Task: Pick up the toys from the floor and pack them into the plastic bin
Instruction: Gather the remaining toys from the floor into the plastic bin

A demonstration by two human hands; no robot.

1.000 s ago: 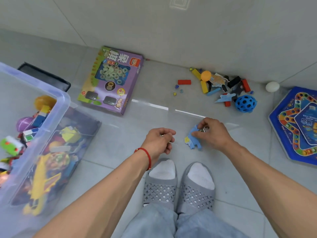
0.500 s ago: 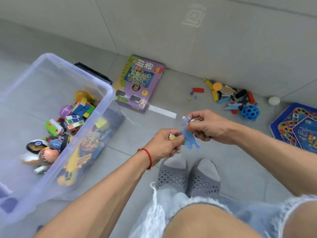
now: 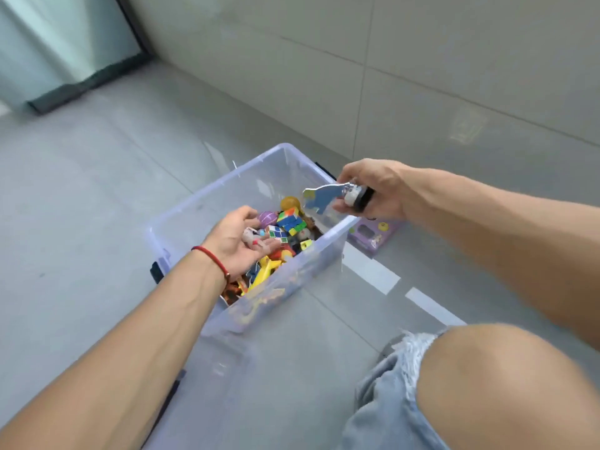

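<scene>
Clear plastic bin (image 3: 181, 219) is seen on the grey tiled floor (image 3: 97, 177), near the wall, already loaded with mixed toys along its right side.

Left hand (image 3: 242, 241) is held palm-up over the bin, fingers loosely curled, half open. A small pinkish toy (image 3: 251, 237) is cupped in the palm; its type cannot be told. A red string bracelet (image 3: 212, 258) is worn on that wrist.

Right hand (image 3: 373, 193) is held above the bin's far right corner. A flat blue foam cut-out (image 3: 319, 198) is pinched between thumb and fingers, sticking out to the left over the bin. A small black-and-silver object (image 3: 357, 196) is also gripped in the same hand; blurred, type unclear.

In the bin: a scrambled cube puzzle (image 3: 290, 219), a folded blue/white/green twist puzzle (image 3: 277, 232), a purple ball (image 3: 268, 217), an orange ball (image 3: 290, 202), a yellow plastic piece (image 3: 266, 269).

A purple box (image 3: 373, 233) is partly seen on the floor just beyond the bin's right wall. Print on it is too blurred to read. No legible labels anywhere.
</scene>
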